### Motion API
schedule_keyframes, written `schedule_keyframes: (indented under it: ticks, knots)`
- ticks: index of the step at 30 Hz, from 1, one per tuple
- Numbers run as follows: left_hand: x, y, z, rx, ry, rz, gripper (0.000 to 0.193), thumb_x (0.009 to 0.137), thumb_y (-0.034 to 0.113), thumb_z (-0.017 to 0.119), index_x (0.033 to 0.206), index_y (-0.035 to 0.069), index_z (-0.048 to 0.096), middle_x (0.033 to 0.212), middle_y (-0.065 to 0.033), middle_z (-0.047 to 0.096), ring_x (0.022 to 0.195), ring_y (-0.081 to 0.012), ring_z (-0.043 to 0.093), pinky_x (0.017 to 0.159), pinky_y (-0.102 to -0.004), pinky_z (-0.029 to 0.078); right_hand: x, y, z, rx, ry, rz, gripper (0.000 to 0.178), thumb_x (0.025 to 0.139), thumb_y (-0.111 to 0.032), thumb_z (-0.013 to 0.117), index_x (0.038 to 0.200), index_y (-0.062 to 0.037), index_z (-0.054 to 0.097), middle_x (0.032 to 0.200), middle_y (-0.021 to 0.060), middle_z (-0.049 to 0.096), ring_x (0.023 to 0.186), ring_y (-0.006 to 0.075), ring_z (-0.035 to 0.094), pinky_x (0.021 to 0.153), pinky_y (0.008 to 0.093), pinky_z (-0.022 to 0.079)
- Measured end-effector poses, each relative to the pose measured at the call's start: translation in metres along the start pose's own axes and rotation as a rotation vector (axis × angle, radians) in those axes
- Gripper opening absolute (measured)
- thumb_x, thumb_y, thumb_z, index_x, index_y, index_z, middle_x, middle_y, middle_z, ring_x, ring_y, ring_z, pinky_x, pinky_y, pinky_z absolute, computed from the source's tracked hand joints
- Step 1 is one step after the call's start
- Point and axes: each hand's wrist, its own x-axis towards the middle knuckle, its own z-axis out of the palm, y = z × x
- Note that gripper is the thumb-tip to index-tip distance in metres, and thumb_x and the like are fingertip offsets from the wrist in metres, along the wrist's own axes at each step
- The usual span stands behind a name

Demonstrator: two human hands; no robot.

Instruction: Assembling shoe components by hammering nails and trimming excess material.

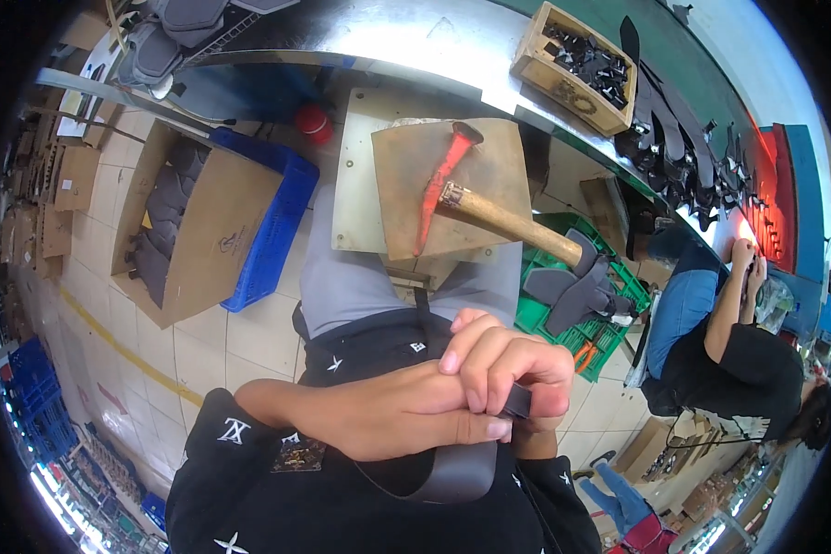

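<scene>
Close to my body, my two hands meet over a dark leather strap (462,475). My left hand (397,406) reaches in from the left, its thumb pressed on the strap near the end. Curled fingers of my right hand (512,365) lap over the left hand's fingers and grip the strap's small dark end piece (516,403). Below the hands the strap bends in a loop. Beyond my lap a hammer (512,222) with a red head and wooden handle rests on a brown board (397,198), its handle sticking out past the board's right edge.
A metal-topped bench (406,32) runs along the far side, bearing a wooden box (577,106) of small black parts and several dark straps (660,120). At left stand a carton (217,226) and blue crate (272,249). A green crate (609,342) is at right, near a seated co-worker (725,369).
</scene>
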Motion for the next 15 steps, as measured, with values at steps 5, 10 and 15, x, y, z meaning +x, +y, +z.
schedule_keyframes:
  ticks: [5, 10, 15]
  knots:
    - [0.005, 0.001, 0.0, 0.044, 0.035, 0.009, 0.043, 0.104, 0.035, 0.049, 0.116, -0.005, 0.059, 0.113, -0.0185, 0.062, 0.115, -0.0294, 0.057, 0.101, -0.0353, 0.042, 0.001, -0.004, -0.002, 0.027, 0.037, 0.055, 0.063, 0.096, -0.06, 0.047, 0.082, -0.0007, 0.063, 0.082, 0.0095, 0.064, 0.086, 0.029, 0.062, 0.088, 0.0448, 0.043]
    - [0.012, -0.001, -0.003, -0.06, 0.116, -0.042, 0.038, 0.104, 0.029, 0.05, 0.115, -0.005, 0.061, 0.113, -0.0148, 0.063, 0.112, -0.023, 0.059, 0.1, -0.0333, 0.044, -0.001, -0.002, -0.002, 0.079, 0.129, 0.138, 0.061, 0.098, -0.058, 0.046, 0.086, -0.0003, 0.062, 0.086, 0.0104, 0.063, 0.09, 0.0283, 0.06, 0.092, 0.045, 0.044]
    - [0.02, -0.002, -0.004, -0.184, 0.163, -0.105, 0.034, 0.103, 0.025, 0.052, 0.114, -0.006, 0.062, 0.113, -0.0117, 0.064, 0.112, -0.0183, 0.058, 0.1, -0.0311, 0.044, -0.006, 0.006, -0.012, 0.142, 0.145, 0.122, 0.059, 0.099, -0.056, 0.045, 0.091, 0.0001, 0.062, 0.089, 0.011, 0.061, 0.095, 0.0283, 0.057, 0.094, 0.0454, 0.045]
